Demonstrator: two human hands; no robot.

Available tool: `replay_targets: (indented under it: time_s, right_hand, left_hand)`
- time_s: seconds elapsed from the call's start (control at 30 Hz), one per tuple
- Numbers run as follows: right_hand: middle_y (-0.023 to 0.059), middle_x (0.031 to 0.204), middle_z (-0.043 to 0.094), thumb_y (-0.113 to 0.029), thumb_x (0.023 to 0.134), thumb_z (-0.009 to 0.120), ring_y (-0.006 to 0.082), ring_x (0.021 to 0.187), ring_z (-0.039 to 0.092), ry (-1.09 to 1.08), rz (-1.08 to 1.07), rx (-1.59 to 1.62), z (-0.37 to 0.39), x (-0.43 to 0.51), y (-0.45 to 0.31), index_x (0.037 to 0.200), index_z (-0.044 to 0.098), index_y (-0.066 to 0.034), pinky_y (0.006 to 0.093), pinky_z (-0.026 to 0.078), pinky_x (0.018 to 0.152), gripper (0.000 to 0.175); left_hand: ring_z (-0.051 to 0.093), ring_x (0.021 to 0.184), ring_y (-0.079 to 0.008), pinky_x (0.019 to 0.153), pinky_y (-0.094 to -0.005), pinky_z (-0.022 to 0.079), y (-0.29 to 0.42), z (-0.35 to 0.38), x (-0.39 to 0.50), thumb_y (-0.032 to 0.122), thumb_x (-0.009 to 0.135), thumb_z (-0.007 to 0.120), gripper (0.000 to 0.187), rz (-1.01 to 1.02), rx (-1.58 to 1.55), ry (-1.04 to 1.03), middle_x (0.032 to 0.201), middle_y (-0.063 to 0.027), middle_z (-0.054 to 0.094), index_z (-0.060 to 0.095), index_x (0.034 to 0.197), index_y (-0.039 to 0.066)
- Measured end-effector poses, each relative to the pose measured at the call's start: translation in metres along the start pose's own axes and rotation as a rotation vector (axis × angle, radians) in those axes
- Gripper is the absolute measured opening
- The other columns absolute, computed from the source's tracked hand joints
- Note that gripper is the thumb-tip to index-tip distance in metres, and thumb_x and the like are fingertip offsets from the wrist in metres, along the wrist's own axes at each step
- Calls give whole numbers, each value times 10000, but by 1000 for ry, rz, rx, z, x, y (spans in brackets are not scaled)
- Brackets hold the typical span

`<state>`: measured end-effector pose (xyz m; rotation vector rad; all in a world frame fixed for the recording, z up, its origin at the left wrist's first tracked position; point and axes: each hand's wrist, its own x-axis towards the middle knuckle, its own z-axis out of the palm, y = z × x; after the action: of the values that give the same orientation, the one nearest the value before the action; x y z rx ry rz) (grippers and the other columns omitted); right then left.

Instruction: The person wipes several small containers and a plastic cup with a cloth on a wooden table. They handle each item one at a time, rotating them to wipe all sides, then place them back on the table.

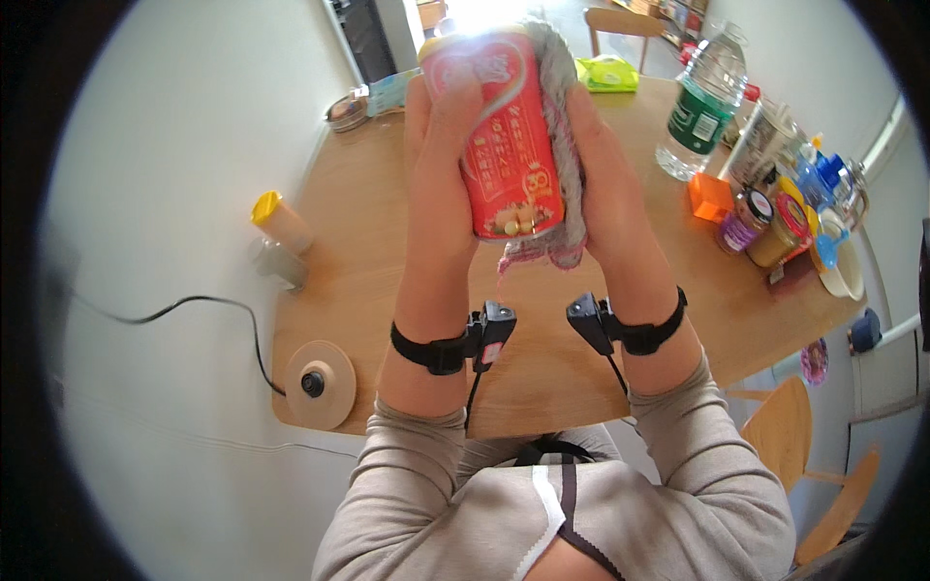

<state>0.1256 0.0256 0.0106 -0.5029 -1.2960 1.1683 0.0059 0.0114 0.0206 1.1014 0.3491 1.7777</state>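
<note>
A red metal can [512,152] with a yellow lid is raised above the far half of the table, tilted slightly. My left hand [447,138] is wrapped around its left side, thumb across the front. My right hand [599,160] presses a grey cloth with pink edging [563,131] against the can's right side. The cloth hangs a little below the can's base, and a loose pink thread dangles from it. The fingers behind the can are hidden. Each of my wrists wears a black strap with a small device.
On the wooden table [538,392] stand a large water bottle [701,109], an orange box [710,196], jars [745,218] and a white bowl [843,269] at right. A round kettle base [323,385] with a cord and two shakers [280,261] are at left. Chairs [781,428] stand at right.
</note>
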Motion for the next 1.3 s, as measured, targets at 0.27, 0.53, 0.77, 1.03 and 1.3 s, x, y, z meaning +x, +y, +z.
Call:
replay_targets:
  time_s: [0.27,0.53,0.77,1.03,1.3]
  right_hand:
    - [108,1235,556,-339,1026,466,155,1112,505,-92,-137,-176,18,-13,5,1412,404,-11,283,409,964,511]
    - [122,1247,560,-360,1030,448,164,1113,527,89,-262,-244,7,0,7,1411,400,2,296,429,967,528]
    - [108,1097,634,-429,1036,400,142,984,581,122,-93,-255,-1,1,4,1277,519,21,283,469,865,524]
    - [160,1195,600,-458,1024,398,187,1050,590,136,80,94,-11,6,5,1295,460,89,298,465,914,613]
    - [241,1412,430,-461,1029,367,280,1291,442,234,-200,-438,-10,8,40,1431,319,64,385,352,1079,664]
  left_hand:
    - [642,998,-173,842,-300,551,-2,-22,17,425,991,502,475,199,134,262,1141,-117,613,494,1245,23]
    - [554,1013,-197,837,-316,461,-22,-6,8,379,1006,461,418,67,345,82,1131,-159,543,513,1228,28]
    - [531,1028,-266,905,-386,440,-27,0,2,271,896,670,560,255,780,189,1176,-171,471,420,1321,5]
    - [484,1019,-163,923,-346,430,-29,1,-4,330,963,602,477,158,384,50,1136,-118,462,460,1278,1]
    - [483,1029,-195,902,-331,437,-33,-10,9,238,957,580,384,257,633,138,1120,-123,471,485,1237,-8]
